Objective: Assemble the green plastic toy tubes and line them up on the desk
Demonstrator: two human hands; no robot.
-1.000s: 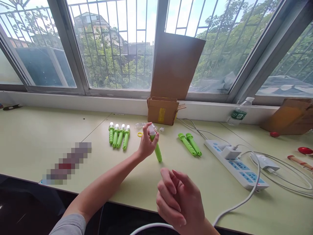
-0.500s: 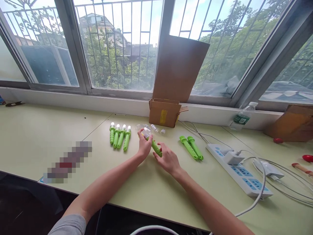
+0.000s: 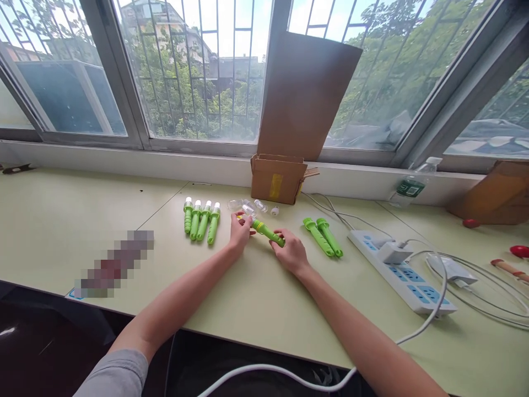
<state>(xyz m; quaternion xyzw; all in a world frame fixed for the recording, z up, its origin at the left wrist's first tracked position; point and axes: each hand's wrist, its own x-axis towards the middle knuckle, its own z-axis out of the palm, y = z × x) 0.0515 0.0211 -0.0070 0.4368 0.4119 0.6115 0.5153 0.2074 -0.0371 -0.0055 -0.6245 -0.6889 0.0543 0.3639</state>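
A green ribbed plastic tube (image 3: 268,231) slants between my two hands above the table. My right hand (image 3: 292,252) grips its lower right end, fingers wrapped round it. At its upper left end, my left hand (image 3: 239,234) pinches what looks like a clear plastic cap, mostly hidden by the fingers. Beyond my left hand lie several loose clear plastic caps (image 3: 260,205) and a small white piece (image 3: 275,210). To the left, several green tubes with clear and white tops (image 3: 202,221) lie in a row. Two green tubes without clear tops (image 3: 323,237) lie to the right.
A small cardboard box (image 3: 275,179) stands at the back against the sill. On the right are a power strip (image 3: 403,273) with plugs and cables, a plastic bottle (image 3: 413,184) and red-ended wooden items (image 3: 510,270). A blurred patch (image 3: 115,264) covers something at left.
My right hand and the green tube's lower end have shifted right. More of the tube, with a yellow band near its upper end, now shows between my hands. The view has tilted slightly downward.
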